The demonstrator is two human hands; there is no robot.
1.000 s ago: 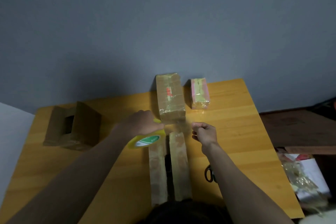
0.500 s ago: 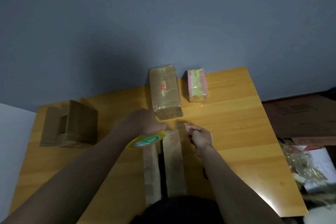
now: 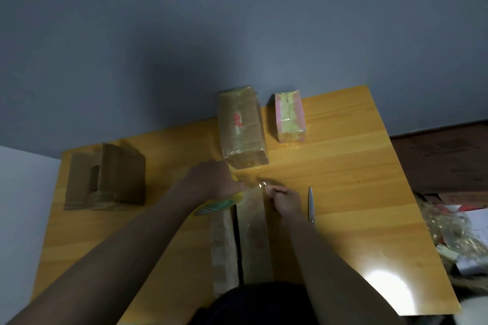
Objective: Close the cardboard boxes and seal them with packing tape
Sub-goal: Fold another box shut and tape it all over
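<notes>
- Nearest, the long cardboard box (image 3: pixel 253 240) lies on the table (image 3: pixel 343 179), its flaps parted by a dark gap.
- The left hand (image 3: pixel 211 179) curls its grip round the yellow tape roll (image 3: pixel 219 204) at the box's far end; the right hand (image 3: pixel 285 199) pinches the drawn-out tape end just beside it, closer to the roll than half a second ago.
- A scissors blade (image 3: pixel 311 203) now shows right of the right wrist.
- Beyond lie a taped brown box (image 3: pixel 241 129) and a taped pink box (image 3: pixel 289 116); an open box (image 3: pixel 105 177) sits far left.
- A grey wall (image 3: pixel 237 34) backs the table.
</notes>
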